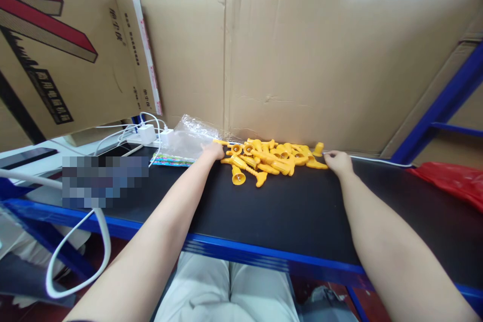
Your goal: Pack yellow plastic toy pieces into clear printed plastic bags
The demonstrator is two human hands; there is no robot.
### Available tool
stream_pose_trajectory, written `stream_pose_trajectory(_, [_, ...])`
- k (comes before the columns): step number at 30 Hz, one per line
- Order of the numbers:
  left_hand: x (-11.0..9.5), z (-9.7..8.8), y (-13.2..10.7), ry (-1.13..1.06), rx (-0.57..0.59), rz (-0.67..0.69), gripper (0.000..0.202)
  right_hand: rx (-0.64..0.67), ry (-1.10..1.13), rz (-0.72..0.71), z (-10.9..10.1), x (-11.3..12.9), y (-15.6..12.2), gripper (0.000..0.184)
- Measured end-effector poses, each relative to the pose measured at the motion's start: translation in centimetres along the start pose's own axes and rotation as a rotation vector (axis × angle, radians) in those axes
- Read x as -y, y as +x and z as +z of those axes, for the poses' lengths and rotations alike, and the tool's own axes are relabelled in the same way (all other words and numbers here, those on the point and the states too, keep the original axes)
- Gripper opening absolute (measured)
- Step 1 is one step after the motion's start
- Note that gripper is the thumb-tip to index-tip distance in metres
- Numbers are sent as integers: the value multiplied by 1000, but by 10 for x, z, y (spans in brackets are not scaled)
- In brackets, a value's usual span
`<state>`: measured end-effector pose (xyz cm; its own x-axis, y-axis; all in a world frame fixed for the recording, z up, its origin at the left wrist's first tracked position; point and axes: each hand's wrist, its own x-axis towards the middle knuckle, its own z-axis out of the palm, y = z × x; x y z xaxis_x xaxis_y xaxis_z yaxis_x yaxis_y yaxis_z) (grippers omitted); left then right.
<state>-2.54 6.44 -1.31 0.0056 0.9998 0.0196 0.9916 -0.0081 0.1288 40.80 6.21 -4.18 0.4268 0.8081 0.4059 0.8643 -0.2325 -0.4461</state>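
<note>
Yellow plastic pieces (269,157), several of them, lie in a heap near the back of the black tabletop. Some have bell-shaped open ends; others taper to curved, knobbed tips. My left hand (213,151) is at the heap's left edge, beside a clear plastic bag (184,136). A thin yellow end shows just above it, and its fingers are mostly hidden. At the right edge, my right hand (338,162) has its fingers drawn together next to an upright yellow cup-shaped end (318,149). Whether a piece is between those fingers is too small to tell.
A cardboard wall (302,70) stands behind the heap, and a large printed box (75,50) at the left. White chargers (146,134) and cables sit back left. Red plastic (453,181) lies at the right. A blue metal edge (264,254) runs along the front.
</note>
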Motion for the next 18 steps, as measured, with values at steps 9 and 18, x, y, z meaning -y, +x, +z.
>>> stream_pose_trajectory(9, [1,2,4,-3,34,71,48,-1,1,-22,2,-2,2,32])
stream_pose_trajectory(18, [-1,0,4,55,74,11,55,2,-6,-6,1,-1,1,31])
